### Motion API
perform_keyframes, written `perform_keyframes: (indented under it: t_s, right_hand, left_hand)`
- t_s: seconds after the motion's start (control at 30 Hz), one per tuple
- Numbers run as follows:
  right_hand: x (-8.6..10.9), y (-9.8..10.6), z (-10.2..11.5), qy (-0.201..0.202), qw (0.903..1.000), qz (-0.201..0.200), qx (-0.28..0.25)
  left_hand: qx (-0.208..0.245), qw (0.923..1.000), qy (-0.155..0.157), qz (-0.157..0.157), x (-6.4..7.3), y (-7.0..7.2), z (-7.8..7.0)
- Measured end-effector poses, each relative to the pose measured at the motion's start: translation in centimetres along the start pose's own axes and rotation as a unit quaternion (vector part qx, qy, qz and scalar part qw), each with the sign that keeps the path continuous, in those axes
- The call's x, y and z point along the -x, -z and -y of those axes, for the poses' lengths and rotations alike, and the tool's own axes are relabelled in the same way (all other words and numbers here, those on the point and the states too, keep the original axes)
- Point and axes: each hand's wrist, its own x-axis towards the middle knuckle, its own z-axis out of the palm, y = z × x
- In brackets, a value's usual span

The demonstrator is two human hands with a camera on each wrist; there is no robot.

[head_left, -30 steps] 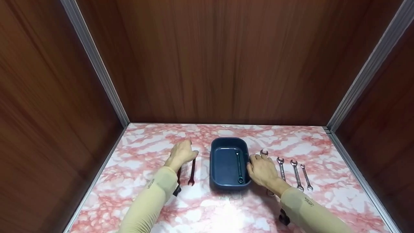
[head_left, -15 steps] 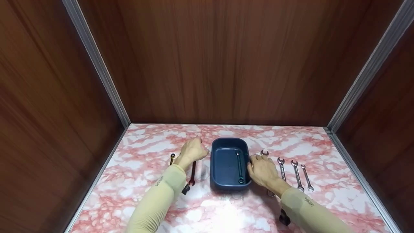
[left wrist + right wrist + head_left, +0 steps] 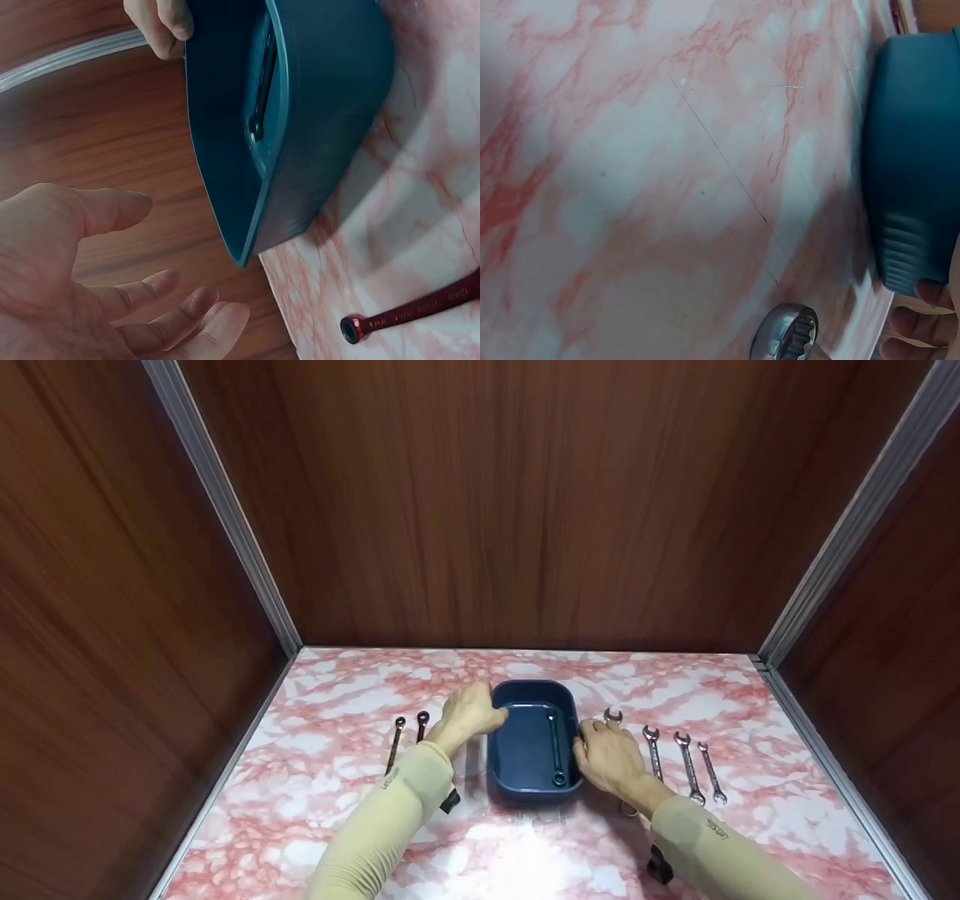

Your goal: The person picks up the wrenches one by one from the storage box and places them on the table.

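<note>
A dark blue plastic bin [image 3: 525,791] stands mid-table with a teal combination wrench [image 3: 556,750] lying inside along its right wall. My right hand [image 3: 613,757] holds the bin's right rim, fingers outside; its full grip is partly hidden. My left hand [image 3: 471,711] hovers at the bin's left rim; in the left wrist view its fingers are spread, relaxed and hold nothing. Left of the bin lie a gold wrench [image 3: 394,746] and a dark red wrench [image 3: 420,307], the latter partly covered by the left arm in the head view.
Right of the bin several silver wrenches [image 3: 688,769] lie in a row, one partly under the right hand, its ring end [image 3: 784,334] visible from the right wrist. Brown wood-grain panels [image 3: 480,510] enclose the back and sides of the marbled table [image 3: 360,690].
My left hand has moved right, from above the wrenches on the left to the bin's left rim, uncovering the gold and red wrenches' ring ends. The right hand and bin have stayed put.
</note>
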Motion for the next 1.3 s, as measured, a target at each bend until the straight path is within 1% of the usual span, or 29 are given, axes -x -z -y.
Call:
perform_keyframes:
  t_s: [0.27,0.5,0.6,0.7,0.83,0.93,1.0,1.13,1.2,1.27,1.3]
  right_hand:
    - [0.1,-0.1,-0.1,-0.004,0.9999,0.008,-0.006]
    - [0.2,-0.2,-0.1,0.005,0.9997,-0.024,-0.009]
    - [0.2,-0.2,-0.1,0.005,0.9996,-0.023,-0.012]
    - [0.2,-0.2,-0.1,0.003,0.9997,-0.018,-0.013]
    - [0.2,-0.2,-0.2,-0.001,0.9997,-0.016,-0.018]
    - [0.1,-0.2,-0.2,0.000,0.9997,-0.017,-0.019]
    - [0.1,-0.2,-0.2,-0.001,0.9996,-0.017,-0.021]
    - [0.0,-0.2,-0.2,-0.005,0.9996,-0.015,-0.024]
    - [-0.1,-0.2,-0.1,-0.007,0.9996,-0.013,-0.023]
    - [0.0,-0.3,-0.1,-0.006,0.9997,-0.009,-0.024]
    - [0.0,-0.3,0.0,-0.005,0.9997,-0.008,-0.024]
  left_hand:
    - [0.016,0.9998,0.001,0.009,0.0,-0.9,-1.2]
    - [0.037,0.9992,0.009,0.012,-0.3,-1.6,-2.1]
    - [0.046,0.9987,0.014,0.015,-0.4,-1.9,-2.5]
    - [0.053,0.9982,0.016,0.024,-0.6,-2.4,-3.0]
    - [0.092,0.9940,0.033,0.049,-0.8,-3.2,-3.5]
    - [0.134,0.9871,0.055,0.068,-1.0,-3.7,-3.7]
    - [0.154,0.9828,0.065,0.077,-1.1,-4.0,-3.8]
    - [0.174,0.9776,0.076,0.091,-1.7,-4.8,-3.9]
    - [0.175,0.9767,0.078,0.096,-2.0,-5.2,-3.8]
    - [0.172,0.9759,0.086,0.104,-2.4,-5.8,-3.7]
    - [0.163,0.9777,0.088,0.101,-2.9,-6.6,-3.4]
